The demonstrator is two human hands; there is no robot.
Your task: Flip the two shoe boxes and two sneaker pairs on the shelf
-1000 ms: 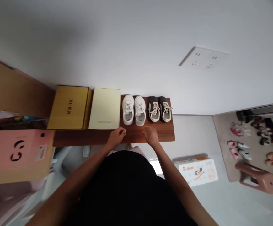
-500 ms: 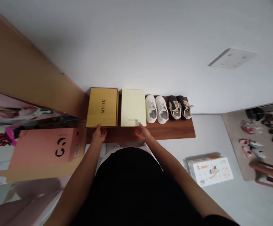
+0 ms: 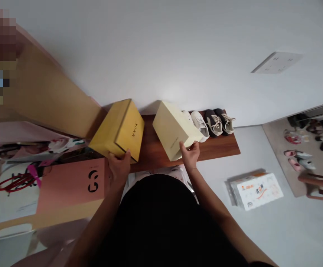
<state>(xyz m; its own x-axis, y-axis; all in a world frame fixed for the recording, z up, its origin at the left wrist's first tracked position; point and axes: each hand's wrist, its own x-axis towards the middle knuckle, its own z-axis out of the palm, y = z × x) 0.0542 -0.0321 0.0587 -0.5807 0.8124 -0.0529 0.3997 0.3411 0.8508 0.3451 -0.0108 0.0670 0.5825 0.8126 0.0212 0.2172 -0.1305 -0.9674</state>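
Observation:
My left hand [image 3: 119, 167] grips the near end of a mustard-yellow shoe box [image 3: 118, 129], lifted and tilted above the brown wooden shelf [image 3: 156, 150]. My right hand [image 3: 189, 155] grips the near corner of a cream shoe box [image 3: 174, 129], also lifted and tilted. Behind the cream box stand a pair of white sneakers [image 3: 199, 124] and a pair of dark sneakers with cream laces [image 3: 219, 120] on the shelf against the wall.
A pink box [image 3: 72, 183] sits at the left below a wooden panel [image 3: 44, 96]. On the floor to the right lie a pack of tissues [image 3: 254, 189], a mat with several small shoes [image 3: 303, 148] and a pink stool [image 3: 320, 183].
Both hands went from the shelf's front edge to the two boxes, took hold of them and lifted them off the shelf, tilting them. The view swung left.

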